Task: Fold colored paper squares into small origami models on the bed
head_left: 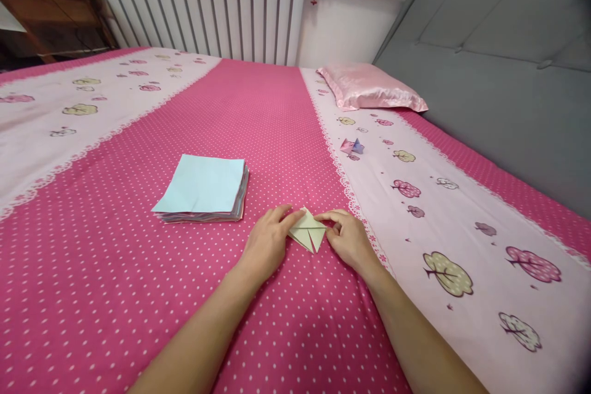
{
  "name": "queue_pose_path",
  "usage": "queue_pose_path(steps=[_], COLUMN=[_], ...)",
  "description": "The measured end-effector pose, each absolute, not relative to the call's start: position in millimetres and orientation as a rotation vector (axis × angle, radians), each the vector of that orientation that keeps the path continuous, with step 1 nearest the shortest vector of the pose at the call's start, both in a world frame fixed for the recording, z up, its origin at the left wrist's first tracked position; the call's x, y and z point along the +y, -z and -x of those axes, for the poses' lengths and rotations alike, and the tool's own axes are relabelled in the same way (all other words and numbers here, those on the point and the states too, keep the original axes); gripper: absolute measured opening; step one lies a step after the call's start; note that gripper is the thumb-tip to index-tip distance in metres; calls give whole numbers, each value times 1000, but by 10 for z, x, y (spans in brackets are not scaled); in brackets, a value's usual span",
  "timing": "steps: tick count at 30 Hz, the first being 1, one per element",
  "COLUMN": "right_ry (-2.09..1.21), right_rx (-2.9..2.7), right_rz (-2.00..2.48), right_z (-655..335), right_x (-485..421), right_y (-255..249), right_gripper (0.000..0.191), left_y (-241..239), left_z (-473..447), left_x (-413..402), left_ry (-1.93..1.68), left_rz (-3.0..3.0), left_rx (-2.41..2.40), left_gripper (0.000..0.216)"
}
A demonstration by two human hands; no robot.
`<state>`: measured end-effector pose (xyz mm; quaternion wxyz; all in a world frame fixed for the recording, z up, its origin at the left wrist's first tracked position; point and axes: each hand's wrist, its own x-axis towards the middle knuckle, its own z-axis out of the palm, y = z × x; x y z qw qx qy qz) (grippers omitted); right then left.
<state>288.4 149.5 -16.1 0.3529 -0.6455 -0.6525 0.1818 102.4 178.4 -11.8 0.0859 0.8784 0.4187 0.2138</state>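
A pale yellow-green folded paper [308, 231] lies on the pink dotted bedsheet [138, 295]. My left hand [268, 240] pinches its left edge, fingers closed on the paper. My right hand [348, 237] pinches its right side, fingers curled on it. Both hands rest on the sheet. A stack of coloured paper squares [203, 189], light blue on top, lies just to the left of my left hand.
A small finished folded paper figure [351, 147], pink and blue, sits on the pale printed strip beyond my right hand. A pink satin pillow [372, 87] lies by the grey padded headboard [498, 74]. A white radiator [203, 6] and wooden furniture [55, 18] stand past the bed.
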Motion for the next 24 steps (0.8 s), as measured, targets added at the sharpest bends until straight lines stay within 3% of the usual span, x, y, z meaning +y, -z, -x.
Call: queue_pose_path(steps=[6, 11, 14, 18, 24], right_ry=[-663, -886, -848, -727, -848], right_rx=[-1631, -1594, -1628, -1669, -1537], right_rz=[1644, 1519, 1455, 1431, 1391], right_z=[-2938, -2971, -2957, -2904, -2877], right_x=[1501, 1495, 1487, 1465, 1446], right_y=[158, 117, 88, 16, -58], right_gripper=[39, 43, 45, 34, 23], left_y=[179, 139, 73, 8, -33], left_z=[-1030, -1030, -1035, -1043, -1047], left_x=[1809, 1810, 1785, 1771, 1786], left_ry=[-600, -733, -780, -817, -850], left_rz=[-2659, -2378, -2209, -1986, -1632], left_rx=[1145, 1145, 1138, 1120, 1021], left_gripper=[33, 32, 32, 31, 29])
